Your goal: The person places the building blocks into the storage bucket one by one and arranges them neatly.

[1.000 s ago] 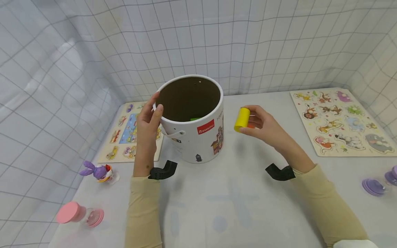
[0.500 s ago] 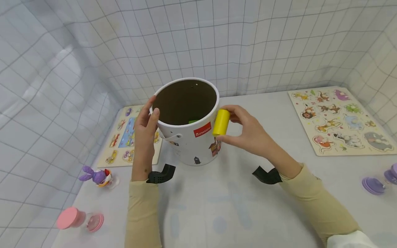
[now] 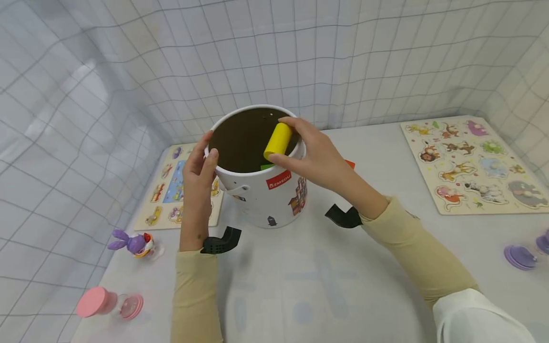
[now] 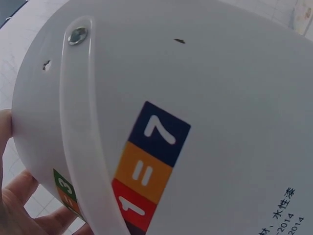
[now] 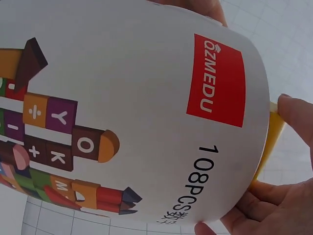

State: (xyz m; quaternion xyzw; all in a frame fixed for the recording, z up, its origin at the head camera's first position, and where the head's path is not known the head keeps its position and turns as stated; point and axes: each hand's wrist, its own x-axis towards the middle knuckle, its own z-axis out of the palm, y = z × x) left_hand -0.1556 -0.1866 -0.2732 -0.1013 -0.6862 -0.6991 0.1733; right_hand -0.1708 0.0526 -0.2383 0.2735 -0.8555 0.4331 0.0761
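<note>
A white bucket (image 3: 257,200) with printed toy-block pictures stands upright on the table; in the left wrist view its side and handle strap (image 4: 78,98) fill most of the picture. At its left rim my left hand (image 3: 198,176) holds the bucket, thumb at the near side and fingers farther round. My right hand (image 3: 315,155) pinches a yellow cylinder block (image 3: 279,140) between thumb and fingers, tilted over the right part of the opening. In the right wrist view only a strip of the yellow cylinder shows past the rim. Inside the bucket, a bit of a green block (image 3: 267,166) shows.
An orange-red block (image 3: 350,164) lies behind my right wrist, mostly hidden. Wooden puzzle boards lie left (image 3: 146,209) and right (image 3: 472,164). A purple rabbit toy (image 3: 135,244), a pink stamp-like toy (image 3: 96,302) and a purple toy (image 3: 520,257) stand near the sides. Gridded cloth hangs behind.
My right hand has carried the yellow cylinder leftward and up, from right of the bucket to over its opening. My left hand stays at the bucket's rim.
</note>
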